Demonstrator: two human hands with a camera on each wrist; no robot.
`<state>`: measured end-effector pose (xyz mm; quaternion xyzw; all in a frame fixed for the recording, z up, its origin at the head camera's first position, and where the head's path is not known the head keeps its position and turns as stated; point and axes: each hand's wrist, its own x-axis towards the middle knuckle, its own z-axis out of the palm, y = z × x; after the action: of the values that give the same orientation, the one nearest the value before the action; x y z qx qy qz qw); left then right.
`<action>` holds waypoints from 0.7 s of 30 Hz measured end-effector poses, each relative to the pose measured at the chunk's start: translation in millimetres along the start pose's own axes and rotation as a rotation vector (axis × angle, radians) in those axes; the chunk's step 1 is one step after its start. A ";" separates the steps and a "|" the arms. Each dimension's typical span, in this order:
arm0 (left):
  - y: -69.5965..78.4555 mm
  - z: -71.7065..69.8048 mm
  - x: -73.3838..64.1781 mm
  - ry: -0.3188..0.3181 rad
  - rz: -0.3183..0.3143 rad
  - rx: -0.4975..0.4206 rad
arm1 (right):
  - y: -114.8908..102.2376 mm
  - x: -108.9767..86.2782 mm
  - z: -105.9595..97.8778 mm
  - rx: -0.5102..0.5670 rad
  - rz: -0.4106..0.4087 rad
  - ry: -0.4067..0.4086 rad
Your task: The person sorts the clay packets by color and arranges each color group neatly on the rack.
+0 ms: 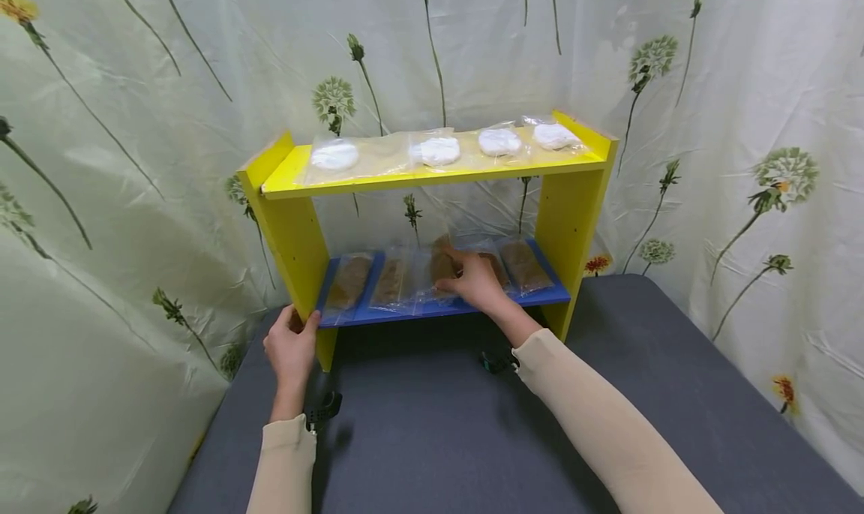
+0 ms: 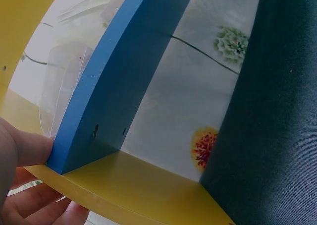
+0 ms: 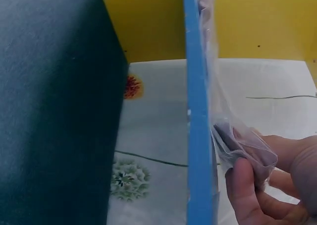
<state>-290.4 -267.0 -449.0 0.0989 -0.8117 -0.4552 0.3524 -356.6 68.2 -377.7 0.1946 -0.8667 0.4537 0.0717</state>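
Note:
My right hand [image 1: 478,280] pinches a clear plastic bag of something flat and brown [image 1: 442,263] at the middle of the blue shelf [image 1: 405,315]. In the right wrist view this bag [image 3: 242,144] is bunched between thumb and fingers, its near end raised off the shelf. My left hand [image 1: 290,349] grips the lower left side of the yellow shelf unit [image 1: 283,247]. Its thumb [image 2: 34,148] lies against the blue shelf's end, and the other fingers wrap around the outside of the yellow side panel [image 2: 124,185].
Several similar brown-filled bags [image 1: 349,281] lie side by side on the blue shelf. On the yellow top shelf [image 1: 385,184] sit several clear bags with round white pieces [image 1: 440,151]. The unit stands on a dark grey table [image 1: 418,431], before a flower-printed curtain [image 1: 702,199].

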 end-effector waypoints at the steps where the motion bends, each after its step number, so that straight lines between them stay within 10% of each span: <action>1: 0.5 0.3 0.0 0.002 0.000 0.001 | 1.1 0.1 0.6 -0.008 0.009 -0.007; 21: 1.2 -0.2 -0.1 -0.002 -0.009 -0.018 | 0.0 3.9 -7.0 -0.450 -0.024 -0.229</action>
<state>-290.0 -266.4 -448.0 0.0987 -0.8075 -0.4641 0.3504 -360.5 72.8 -372.5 0.2342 -0.9459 0.2236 0.0196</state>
